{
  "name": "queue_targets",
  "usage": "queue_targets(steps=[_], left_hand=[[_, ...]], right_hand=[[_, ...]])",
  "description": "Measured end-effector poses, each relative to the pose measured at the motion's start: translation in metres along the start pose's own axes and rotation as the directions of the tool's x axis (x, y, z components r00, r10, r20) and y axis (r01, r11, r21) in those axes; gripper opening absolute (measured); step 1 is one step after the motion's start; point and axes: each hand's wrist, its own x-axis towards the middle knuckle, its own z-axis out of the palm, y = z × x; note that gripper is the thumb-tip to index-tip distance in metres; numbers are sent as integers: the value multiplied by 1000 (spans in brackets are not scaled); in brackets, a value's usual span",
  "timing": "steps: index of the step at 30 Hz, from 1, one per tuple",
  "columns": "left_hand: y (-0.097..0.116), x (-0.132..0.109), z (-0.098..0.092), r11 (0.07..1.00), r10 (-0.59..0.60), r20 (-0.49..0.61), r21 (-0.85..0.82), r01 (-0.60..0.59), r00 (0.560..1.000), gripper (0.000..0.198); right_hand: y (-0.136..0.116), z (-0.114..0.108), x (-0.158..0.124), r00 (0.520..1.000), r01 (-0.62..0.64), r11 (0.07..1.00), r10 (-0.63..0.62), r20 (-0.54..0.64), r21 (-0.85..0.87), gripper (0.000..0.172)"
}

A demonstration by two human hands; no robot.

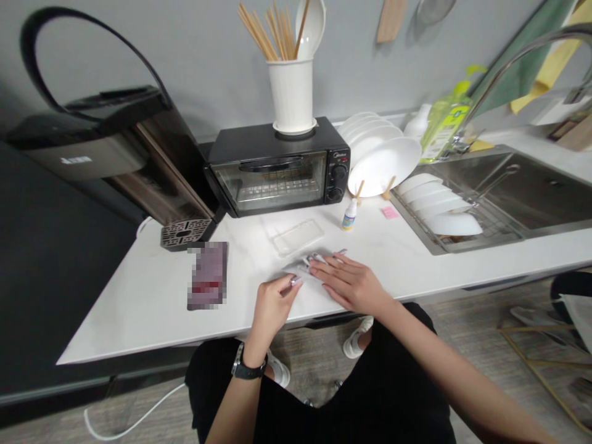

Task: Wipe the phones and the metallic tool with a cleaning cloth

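L hand (272,308): thumb + index pinching near L edge of a small whitish-grey piece (303,266); other fingers curled in. Wristwatch (250,370) w/ black strap on this wrist.
R hand (354,287): palm down, fingers stretched over R part of the piece; I can't tell if it grips or only rests there.
Piece: b/w both hands, toward front of the white counter (124,302). Partly covered & blurred on my feed, so no finer ID.
Phone case (298,237): clear, rectangular, flat on counter just beyond the piece.
Squeeze bottle (350,217): small, white w/ coloured label, upright, R of the case.
Sticky note (389,212): pink, flat, R of the bottle.
Purple item (210,274): rectangular, pixelated on my feed; on counter, L of L hand.
Toaster oven (277,179): black, behind the case, door closed. On top, white cup (291,92) w/ wooden chopsticks (280,31) & white ladle (312,28).
Plates (383,163): white, stood on edge, R of oven.
Sink (555,191): far R, steel; white bowls (444,209) tilted in a row at its L side. Green pump bottle (446,123) behind.
Drinks machine (134,160): L end of counter, dark, w/ drip grille at base.
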Motion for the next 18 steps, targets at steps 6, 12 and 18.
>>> queue_targets(steps=[6, 12, 18], left_hand=[[4, 0, 1, 990, 13, 77, -141, -2, 997, 26], [2, -1, 1, 997, 8, 26, -81, -6, 1000, 20], [-4, -1, -1, 999, -46, -14, -12, 46, 999, 15]], right_hand=[[2, 0, -15, 914, -375, 927, 363, -181, -32, 43], [-62, 27, 4, 845, -508, 861, 505, -172, 32, 52], [-61, 20, 20, 984, -180, 983, 180, 18, 18, 43]])
